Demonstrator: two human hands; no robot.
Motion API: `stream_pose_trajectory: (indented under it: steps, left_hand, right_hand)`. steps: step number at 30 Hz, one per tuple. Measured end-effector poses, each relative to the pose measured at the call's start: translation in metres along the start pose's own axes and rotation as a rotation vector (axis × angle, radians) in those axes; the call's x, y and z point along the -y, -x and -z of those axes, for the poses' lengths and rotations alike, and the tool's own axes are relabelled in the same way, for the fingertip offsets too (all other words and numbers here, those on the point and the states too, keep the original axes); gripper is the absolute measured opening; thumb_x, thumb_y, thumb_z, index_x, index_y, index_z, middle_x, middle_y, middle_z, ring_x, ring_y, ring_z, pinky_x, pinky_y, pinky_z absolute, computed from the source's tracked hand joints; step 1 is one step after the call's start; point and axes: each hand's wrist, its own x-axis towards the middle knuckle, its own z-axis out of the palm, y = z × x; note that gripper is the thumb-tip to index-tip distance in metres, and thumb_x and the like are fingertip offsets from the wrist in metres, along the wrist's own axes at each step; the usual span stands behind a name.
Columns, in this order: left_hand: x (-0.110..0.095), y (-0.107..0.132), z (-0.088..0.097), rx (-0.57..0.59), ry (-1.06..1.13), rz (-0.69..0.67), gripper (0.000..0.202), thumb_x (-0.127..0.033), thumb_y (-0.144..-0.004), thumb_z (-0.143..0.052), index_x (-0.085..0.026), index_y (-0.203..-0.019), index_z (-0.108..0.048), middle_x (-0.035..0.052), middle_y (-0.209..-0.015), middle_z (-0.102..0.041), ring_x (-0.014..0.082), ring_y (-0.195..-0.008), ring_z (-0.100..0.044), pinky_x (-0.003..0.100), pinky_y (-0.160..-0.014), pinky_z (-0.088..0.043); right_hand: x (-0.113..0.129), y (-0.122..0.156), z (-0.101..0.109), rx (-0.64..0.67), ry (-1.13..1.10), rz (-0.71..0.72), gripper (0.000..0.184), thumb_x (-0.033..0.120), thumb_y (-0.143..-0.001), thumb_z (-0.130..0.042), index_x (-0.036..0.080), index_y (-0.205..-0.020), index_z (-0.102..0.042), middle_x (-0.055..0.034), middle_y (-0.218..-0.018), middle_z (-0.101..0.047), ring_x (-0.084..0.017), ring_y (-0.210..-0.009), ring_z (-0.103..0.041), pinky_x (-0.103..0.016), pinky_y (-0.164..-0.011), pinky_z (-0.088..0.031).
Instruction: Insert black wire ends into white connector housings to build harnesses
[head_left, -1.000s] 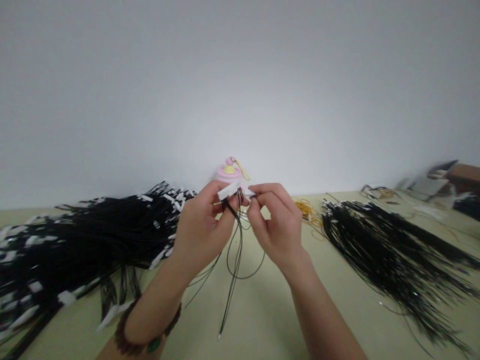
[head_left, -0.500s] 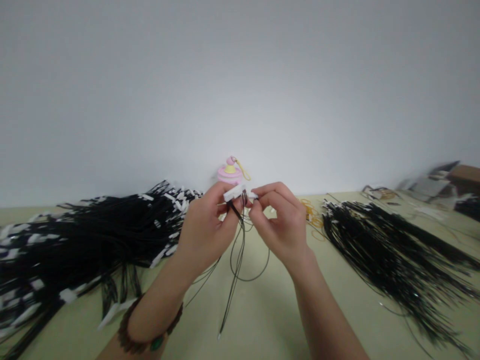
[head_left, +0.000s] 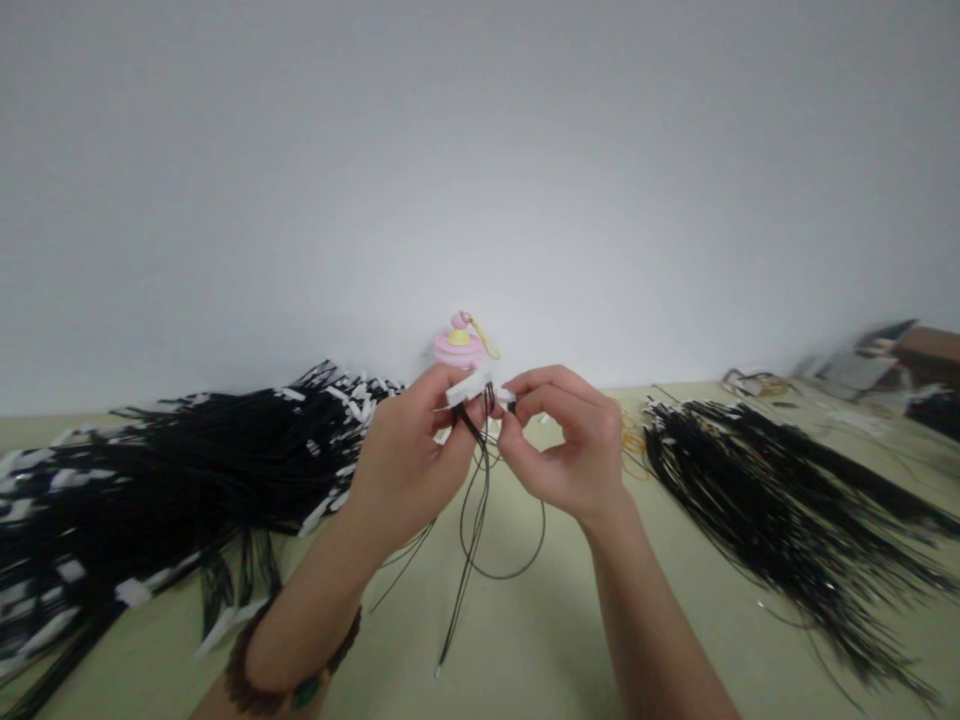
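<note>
My left hand (head_left: 411,440) is closed on a long white connector housing (head_left: 466,387), held tilted in front of me. Thin black wires (head_left: 474,565) run from the housing and hang down, one bunch ending in a small bright tip above the table. With thumb and index finger pinched, my right hand (head_left: 568,440) grips a small white connector (head_left: 506,395) close to the housing's right end. A single black wire loops in a wide curve below that hand. Whether the two white pieces touch, I cannot tell.
A large heap of black wire harnesses with white connectors (head_left: 217,450) lies at left. Loose black wires (head_left: 772,490) spread at right, beside yellow rubber bands (head_left: 634,445). A pink and yellow object (head_left: 458,345) stands by the wall. A brown box (head_left: 930,350) sits far right.
Both hands stay nearly in place. My right hand has shifted very slightly, its fingers still pinched on the small connector, and the hanging wire loop has dropped a little lower.
</note>
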Motion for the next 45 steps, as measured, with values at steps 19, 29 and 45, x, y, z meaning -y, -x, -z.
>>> stream_pose_trajectory:
  steps: [19,29,45]
  left_hand:
    - [-0.0049,0.0001,0.0035,-0.019,-0.239,-0.118,0.008,-0.011,-0.082,-0.056,-0.018,-0.079,-0.057,-0.0043,-0.062,-0.066,0.0084,-0.05,-0.058,0.018,-0.047,-0.038]
    - [-0.0021,-0.0014,0.0063,-0.028,-0.165,-0.049,0.007,-0.013,-0.084,-0.055,-0.018,-0.084,-0.06,-0.0013,-0.071,-0.069,0.0112,-0.059,-0.064,0.019,-0.053,-0.046]
    - [-0.0072,0.0003,0.0066,-0.037,-0.289,-0.161,0.009,-0.009,-0.081,-0.059,-0.018,-0.08,-0.057,-0.0052,-0.06,-0.063,0.008,-0.049,-0.058,0.018,-0.046,-0.036]
  right_hand:
    - [-0.0056,0.0021,0.0006,0.061,0.041,0.031,0.014,0.008,-0.081,-0.055,0.017,-0.071,-0.056,-0.0055,-0.085,-0.066,-0.011,-0.079,-0.064,-0.025,-0.072,-0.053]
    - [-0.0014,-0.001,0.0026,0.025,0.028,-0.021,0.008,0.013,-0.077,-0.062,0.018,-0.071,-0.06,-0.0045,-0.082,-0.071,-0.012,-0.078,-0.068,-0.026,-0.071,-0.057]
    - [-0.0026,0.0031,0.0021,0.022,0.128,0.081,0.011,0.009,-0.08,-0.059,0.02,-0.078,-0.057,-0.0024,-0.087,-0.073,-0.012,-0.083,-0.07,-0.023,-0.075,-0.057]
